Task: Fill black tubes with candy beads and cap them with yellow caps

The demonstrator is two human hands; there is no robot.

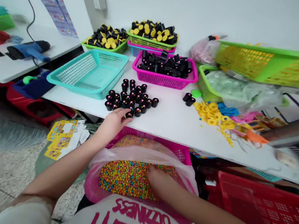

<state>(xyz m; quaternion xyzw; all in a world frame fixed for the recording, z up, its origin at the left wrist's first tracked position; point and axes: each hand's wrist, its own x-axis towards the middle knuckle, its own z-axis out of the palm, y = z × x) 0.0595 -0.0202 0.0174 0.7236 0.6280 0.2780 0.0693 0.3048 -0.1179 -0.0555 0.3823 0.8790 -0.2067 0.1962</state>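
Observation:
My left hand (116, 119) is at the table's front edge, thumb and fingers closed round a small black cup (129, 114). This cup stands at the near side of a cluster of similar black cups (124, 96), which show pink spots inside their tops. Below the edge, my right hand (155, 176) reaches into a heap of small multicoloured beads (125, 177). Its fingertips are sunk among the beads, so their grip is hidden. A clear plastic bag (123, 153) lines the pink basket (185, 155) that holds the beads at my lap.
Behind the cups stand a turquoise basket (84, 92), a magenta basket (164, 80) of black cups, and green baskets (152, 42) of black-and-yellow pieces. Yellow rings (211, 113) lie at right beside two loose black cups (188, 99). A red crate (262, 207) is low at right.

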